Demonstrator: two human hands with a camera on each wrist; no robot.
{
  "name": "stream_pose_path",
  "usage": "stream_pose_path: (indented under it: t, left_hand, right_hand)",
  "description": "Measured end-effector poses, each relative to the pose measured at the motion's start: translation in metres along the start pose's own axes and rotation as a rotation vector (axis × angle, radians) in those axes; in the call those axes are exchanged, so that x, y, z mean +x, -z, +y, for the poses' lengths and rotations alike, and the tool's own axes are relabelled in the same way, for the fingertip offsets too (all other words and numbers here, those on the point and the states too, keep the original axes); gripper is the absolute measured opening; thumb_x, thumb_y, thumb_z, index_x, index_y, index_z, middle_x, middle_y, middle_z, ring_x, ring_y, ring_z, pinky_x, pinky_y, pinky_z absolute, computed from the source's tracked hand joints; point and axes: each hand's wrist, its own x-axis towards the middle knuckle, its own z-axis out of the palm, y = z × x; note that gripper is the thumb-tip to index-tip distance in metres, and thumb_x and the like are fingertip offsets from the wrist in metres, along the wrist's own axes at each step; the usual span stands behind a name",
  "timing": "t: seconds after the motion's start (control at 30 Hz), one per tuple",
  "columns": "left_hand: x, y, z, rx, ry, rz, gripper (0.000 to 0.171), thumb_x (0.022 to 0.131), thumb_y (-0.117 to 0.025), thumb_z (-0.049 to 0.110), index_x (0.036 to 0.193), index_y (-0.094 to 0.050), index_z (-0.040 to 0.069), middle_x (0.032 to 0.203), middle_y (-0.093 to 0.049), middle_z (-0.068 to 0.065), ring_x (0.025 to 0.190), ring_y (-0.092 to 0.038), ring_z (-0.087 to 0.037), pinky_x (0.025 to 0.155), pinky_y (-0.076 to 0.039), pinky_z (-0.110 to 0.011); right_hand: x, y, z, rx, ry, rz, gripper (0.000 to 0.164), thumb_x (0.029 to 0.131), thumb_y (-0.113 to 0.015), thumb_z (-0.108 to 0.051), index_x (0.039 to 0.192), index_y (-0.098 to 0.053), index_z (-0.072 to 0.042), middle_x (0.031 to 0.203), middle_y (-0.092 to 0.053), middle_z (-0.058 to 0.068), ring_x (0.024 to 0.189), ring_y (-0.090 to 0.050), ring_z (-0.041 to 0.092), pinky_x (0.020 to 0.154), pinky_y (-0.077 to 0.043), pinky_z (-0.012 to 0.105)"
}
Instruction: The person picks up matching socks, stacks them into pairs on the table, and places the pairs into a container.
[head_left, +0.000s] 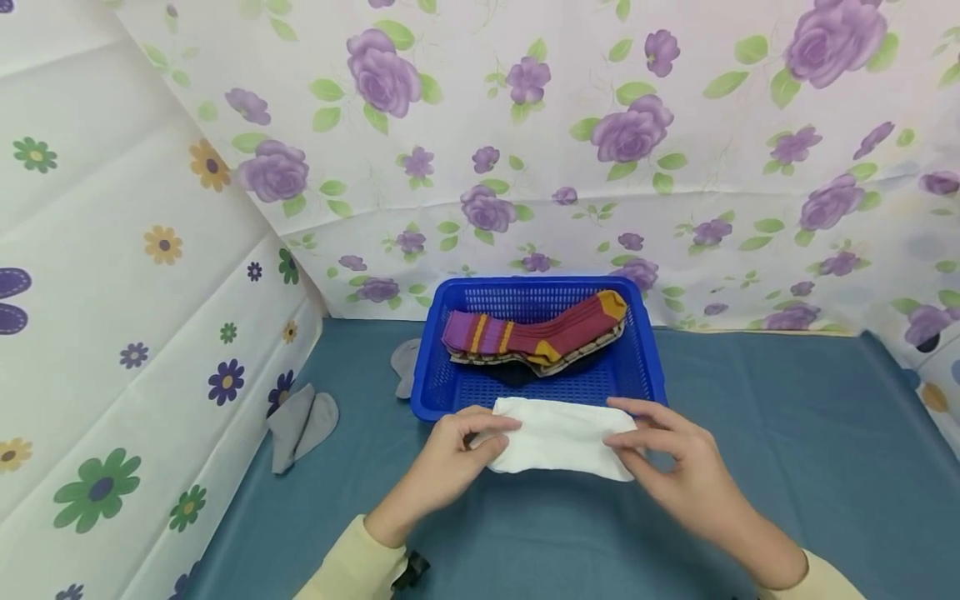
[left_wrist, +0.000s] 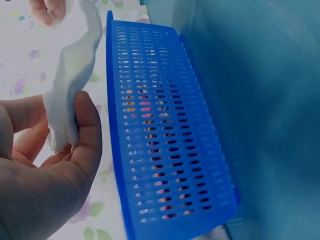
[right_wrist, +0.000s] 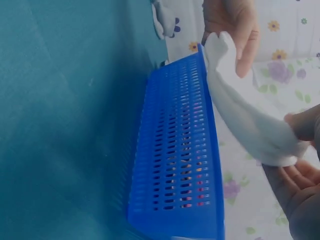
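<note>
A white sock [head_left: 566, 437], stretched out sideways, is held in the air just in front of the blue basket [head_left: 422, 379]. My left hand [head_left: 453, 458] pinches its left end between thumb and fingers. At the right end, my right hand [head_left: 686, 471] grips it with thumb and fingertips. Soft layers show along the edge of the white sock [left_wrist: 70, 75] in the left wrist view; whether it is one sock or a pair, I cannot tell. Inside the basket, a maroon and purple striped sock with yellow bands [head_left: 525, 333] lies on top of patterned and black ones.
Grey socks [head_left: 303, 425] lie on the blue-green tabletop [head_left: 750, 417] at the left, by the wall. Another grey piece [head_left: 406, 367] is partly hidden beside the basket's left side. Flowered sheets [head_left: 480, 150] rise behind the table and along its left side.
</note>
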Motion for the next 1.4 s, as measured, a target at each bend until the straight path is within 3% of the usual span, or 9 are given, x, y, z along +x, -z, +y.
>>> stream_pose_path:
  t: [0.1, 0.27, 0.37, 0.57, 0.73, 0.93, 1.17, 1.3, 1.4]
  left_hand:
    - [0.004, 0.004, 0.006, 0.065, -0.020, 0.020, 0.020, 0.091, -0.062, 0.025, 0.109, -0.069, 0.030, 0.106, -0.063, 0.014, 0.101, -0.057, -0.004, 0.080, -0.049, -0.026]
    - [0.020, 0.014, 0.019, 0.161, -0.068, 0.073, 0.021, 0.090, -0.064, 0.024, 0.109, -0.068, 0.032, 0.106, -0.062, 0.016, 0.102, -0.056, 0.000, 0.082, -0.050, -0.028]
    - [0.034, 0.024, 0.028, 0.206, -0.098, 0.104, 0.023, 0.088, -0.065, 0.021, 0.109, -0.068, 0.031, 0.108, -0.062, 0.016, 0.103, -0.056, -0.001, 0.082, -0.050, -0.029]
    - [0.070, 0.043, 0.040, 0.279, -0.117, 0.139, 0.024, 0.088, -0.066, 0.019, 0.110, -0.068, 0.029, 0.115, -0.062, 0.010, 0.094, -0.053, -0.007, 0.073, -0.045, -0.030]
    - [0.098, 0.053, 0.037, 0.302, -0.058, 0.125, 0.026, 0.087, -0.067, 0.020, 0.112, -0.067, 0.028, 0.116, -0.062, 0.006, 0.079, -0.053, -0.015, 0.068, -0.042, -0.033]
    - [0.126, 0.062, 0.027, 0.328, 0.055, 0.075, 0.027, 0.086, -0.067, 0.018, 0.112, -0.068, 0.024, 0.131, -0.057, 0.000, 0.103, -0.060, -0.017, 0.074, -0.047, -0.031]
    - [0.150, 0.069, 0.015, 0.305, 0.197, 0.031, 0.024, 0.083, -0.070, 0.014, 0.106, -0.071, 0.020, 0.135, -0.054, -0.003, 0.125, -0.048, -0.020, 0.091, -0.047, -0.037]
    - [0.162, 0.067, 0.009, 0.350, 0.246, -0.004, 0.026, 0.083, -0.071, 0.014, 0.108, -0.070, 0.020, 0.134, -0.054, -0.003, 0.104, -0.054, -0.022, 0.080, -0.047, -0.036]
    - [0.170, 0.065, 0.004, 0.395, 0.266, -0.023, 0.027, 0.083, -0.071, 0.014, 0.109, -0.070, 0.018, 0.130, -0.057, -0.002, 0.101, -0.055, -0.021, 0.074, -0.046, -0.033]
  right_hand:
    - [0.006, 0.001, 0.000, -0.096, -0.053, -0.042, 0.038, 0.074, -0.076, -0.003, 0.104, -0.072, -0.025, 0.127, -0.060, -0.001, 0.113, -0.059, 0.019, 0.081, -0.043, 0.005]
    - [0.025, 0.004, 0.002, -0.186, -0.063, -0.039, 0.036, 0.074, -0.077, -0.006, 0.105, -0.072, -0.023, 0.127, -0.060, 0.003, 0.111, -0.061, 0.024, 0.062, -0.046, 0.012]
    - [0.043, 0.007, 0.003, -0.209, -0.045, -0.025, 0.034, 0.074, -0.077, -0.005, 0.104, -0.073, -0.020, 0.122, -0.062, 0.006, 0.102, -0.063, 0.022, 0.052, -0.044, 0.019]
    - [0.089, 0.013, 0.013, -0.280, -0.071, -0.072, 0.033, 0.079, -0.071, -0.004, 0.110, -0.070, -0.016, 0.122, -0.059, 0.006, 0.079, -0.057, 0.011, 0.051, -0.042, 0.023]
    - [0.120, 0.012, 0.026, -0.293, -0.188, -0.194, 0.040, 0.080, -0.064, -0.001, 0.118, -0.065, -0.013, 0.130, -0.052, 0.010, 0.070, -0.051, 0.014, 0.054, -0.042, 0.028]
    - [0.145, 0.001, 0.044, -0.279, -0.280, -0.308, 0.046, 0.073, -0.063, 0.000, 0.119, -0.064, -0.009, 0.130, -0.051, 0.015, 0.071, -0.056, 0.020, 0.055, -0.045, 0.028]
    - [0.163, -0.014, 0.066, -0.253, -0.384, -0.475, 0.046, 0.071, -0.063, 0.003, 0.116, -0.065, -0.006, 0.126, -0.058, 0.017, 0.062, -0.049, 0.019, 0.046, -0.036, 0.026]
    - [0.174, -0.021, 0.079, -0.280, -0.412, -0.529, 0.047, 0.070, -0.062, 0.005, 0.116, -0.065, -0.005, 0.125, -0.058, 0.019, 0.069, -0.049, 0.021, 0.048, -0.036, 0.025]
    - [0.178, -0.028, 0.087, -0.307, -0.411, -0.545, 0.048, 0.068, -0.062, 0.006, 0.115, -0.065, -0.003, 0.123, -0.060, 0.019, 0.080, -0.051, 0.023, 0.053, -0.040, 0.026]
